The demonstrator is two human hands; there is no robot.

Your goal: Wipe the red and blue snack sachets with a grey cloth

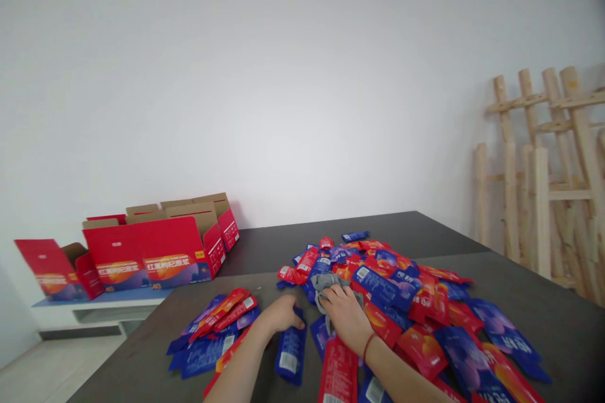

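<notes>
My left hand [280,316] has its fingers closed on the upper end of a blue pouch [290,356], which lies on the dark table with its barcode end toward me. My right hand [346,316] grips a crumpled grey cloth [326,283] just to the right; the cloth bunches out past its fingers. Under that wrist is a red pouch [339,370] with white print. A large loose heap of red and blue pouches [378,289] spreads to the right and beyond. Left of my left forearm sits a smaller stack of pouches [208,349].
Several open red cartons [174,252] stand at the left on a low white cabinet with a blue top [113,296]. The dark table [283,242] reaches back toward a pale wall. Wooden frames [539,182] lean at the right.
</notes>
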